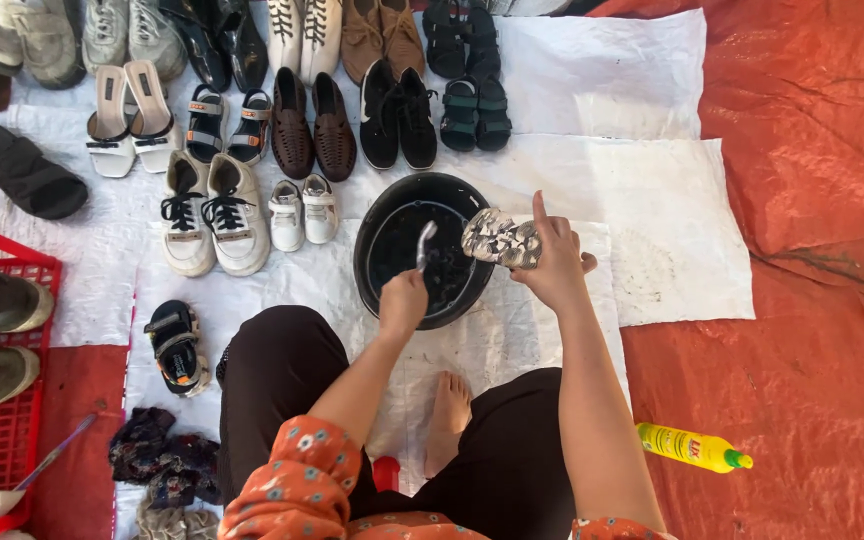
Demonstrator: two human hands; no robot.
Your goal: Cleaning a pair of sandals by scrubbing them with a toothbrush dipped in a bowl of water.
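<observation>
- Black plastic basin (382, 215) sits just ahead of both hands, dark water inside.
- Left hand (403, 302): fingers closed around a brush handle (425, 243); the head points down into the basin, just past the knuckles.
- Right hand (555, 262): fingers wrapped on a camouflage-pattern shoe (499, 240), index finger sticking up; shoe hangs over the basin's right rim, left of the fingertips.
- Rows of shoes, white sneakers (214, 215) included, lie beyond the basin on white sheeting (652, 200).
- Yellow bottle (692, 447) lies on the orange tarp, well behind the right hand.
- Risk: wet shoe slips from the partial grip and drops into the water; hard scrubbing could splash dirty water onto the nearby pairs.
</observation>
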